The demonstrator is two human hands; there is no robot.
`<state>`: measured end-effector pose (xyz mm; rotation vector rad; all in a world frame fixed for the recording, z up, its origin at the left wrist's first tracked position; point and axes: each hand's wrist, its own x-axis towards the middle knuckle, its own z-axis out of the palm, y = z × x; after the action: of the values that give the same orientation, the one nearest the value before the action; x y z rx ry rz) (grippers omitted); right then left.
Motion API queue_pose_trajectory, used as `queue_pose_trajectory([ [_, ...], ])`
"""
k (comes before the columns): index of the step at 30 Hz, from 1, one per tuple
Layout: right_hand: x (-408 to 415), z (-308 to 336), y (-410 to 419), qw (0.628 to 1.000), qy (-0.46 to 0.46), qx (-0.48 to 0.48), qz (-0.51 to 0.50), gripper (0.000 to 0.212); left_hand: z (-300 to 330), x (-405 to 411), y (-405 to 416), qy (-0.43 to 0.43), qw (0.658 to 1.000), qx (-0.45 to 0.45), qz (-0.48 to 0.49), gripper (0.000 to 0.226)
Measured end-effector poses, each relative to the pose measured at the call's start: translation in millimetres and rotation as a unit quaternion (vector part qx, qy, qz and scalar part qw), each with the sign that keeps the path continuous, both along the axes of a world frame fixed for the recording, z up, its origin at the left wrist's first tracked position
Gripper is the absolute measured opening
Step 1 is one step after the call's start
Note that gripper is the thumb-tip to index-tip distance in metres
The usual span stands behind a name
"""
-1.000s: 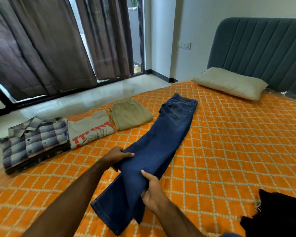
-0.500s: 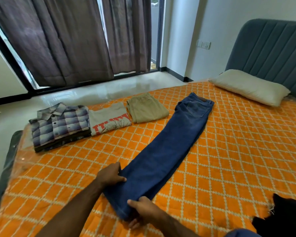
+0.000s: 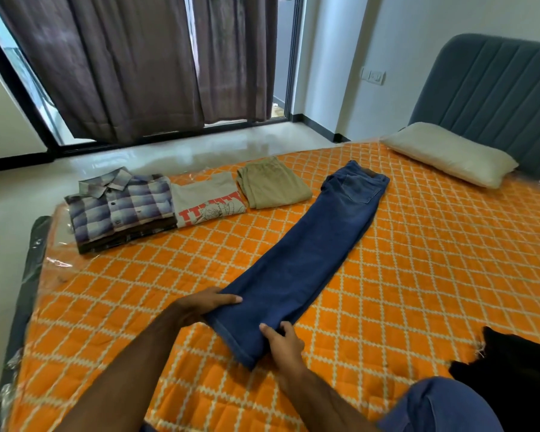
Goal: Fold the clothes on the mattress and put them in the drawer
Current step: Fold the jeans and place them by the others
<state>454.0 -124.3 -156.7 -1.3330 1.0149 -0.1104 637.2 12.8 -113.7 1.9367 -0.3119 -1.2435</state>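
Orange mattress (image 3: 418, 275), jeans (image 3: 309, 254) now flat (legs stacked), left hand (image 3: 200, 307) and right hand (image 3: 282, 342) pinching hems.

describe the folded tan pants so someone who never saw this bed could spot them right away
On the orange quilted mattress, a row of folded clothes runs along the far edge. The tan pants end that row, between the grey printed t-shirt and the long blue jeans. They alone are plain khaki, without print or plaid.
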Motion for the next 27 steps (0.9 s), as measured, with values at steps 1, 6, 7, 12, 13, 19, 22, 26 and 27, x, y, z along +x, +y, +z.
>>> queue_pose_trajectory([
  [1, 0, 4, 6, 0.999, -0.032, 0.036, -0.013, 0.015, 7, -2, 3, 0.020, 1.000, -0.004, -0.001, 0.064],
  [6, -9, 8, 8, 0.992, -0.078, 0.094, 0.023, 0.025, 19, -9, 20, -0.121, 0.976, 0.123, -0.132, 0.054],
  [7, -15, 9, 10, 0.993, -0.071, 0.083, 0.040, 0.032, 17, -14, 24, -0.126, 0.973, 0.132, -0.144, 0.052],
  [12, -51, 13, 17, 0.992, -0.060, -0.098, 0.050, 0.058, 14, -37, 32, -0.081, 0.989, 0.104, -0.071, 0.055],
  [13, -56, 16, 19, 0.987, -0.067, -0.135, 0.061, 0.056, 19, -39, 32, -0.070, 0.992, 0.087, -0.061, 0.057],
  [19, -74, 46, 30, 0.933, -0.091, -0.225, 0.267, 0.048, 54, -49, 57, 0.047, 0.997, 0.017, -0.059, 0.081],
  [22, -82, 43, 30, 0.876, -0.129, -0.331, 0.327, 0.059, 60, -55, 76, 0.094, 0.993, -0.055, -0.038, 0.088],
  [26, -80, 56, 26, 0.759, -0.104, -0.580, 0.276, 0.047, 63, -60, 80, 0.021, 0.988, -0.150, 0.002, 0.064],
  [27, -78, 60, 25, 0.734, -0.115, -0.609, 0.278, 0.042, 65, -61, 78, 0.010, 0.989, -0.150, 0.002, 0.050],
])
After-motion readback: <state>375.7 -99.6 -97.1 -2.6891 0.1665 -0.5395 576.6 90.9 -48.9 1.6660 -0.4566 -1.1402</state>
